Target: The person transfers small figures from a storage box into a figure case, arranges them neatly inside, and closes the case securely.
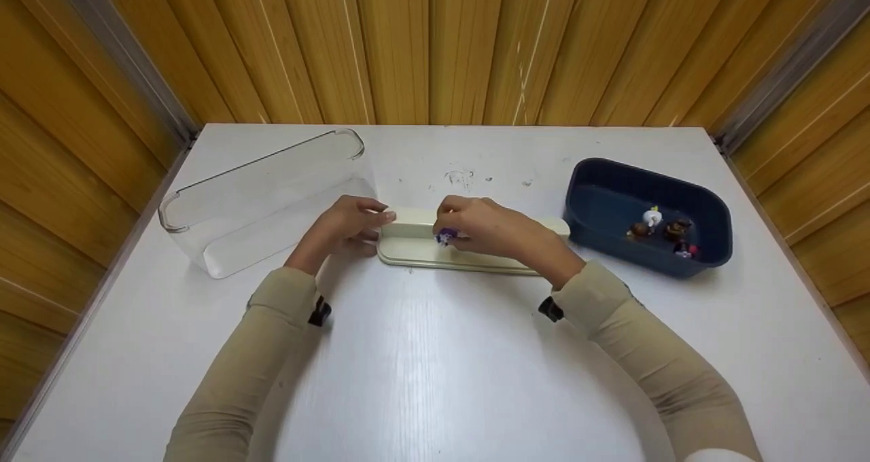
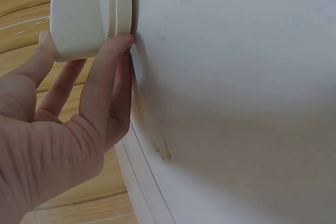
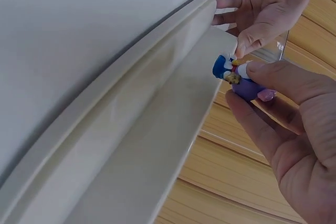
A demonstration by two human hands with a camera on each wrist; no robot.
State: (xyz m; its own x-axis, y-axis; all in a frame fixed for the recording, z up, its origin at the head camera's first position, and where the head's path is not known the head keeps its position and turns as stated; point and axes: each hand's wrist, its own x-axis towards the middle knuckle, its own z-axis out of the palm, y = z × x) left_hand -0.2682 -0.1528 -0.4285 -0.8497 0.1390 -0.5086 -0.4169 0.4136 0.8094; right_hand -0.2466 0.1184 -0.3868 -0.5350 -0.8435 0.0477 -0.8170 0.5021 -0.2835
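Observation:
In the head view, a cream two-level stand lies lengthwise on the white table. At its left end is my left hand, thumb on the upper level and fingers on the end and lower rim, as the left wrist view shows around the stand's end. My right hand pinches a small toy figurine between thumb and fingertips, over the left part of the stand. Seen from the right wrist, the figurine has a purple body, a blue hat and a pink part, and it is held close by the upper level's edge.
A clear plastic box stands at the left of the table. To the right, next to the stand's end, a dark blue bin holds several small figurines. Wood-look panels close off the back and sides.

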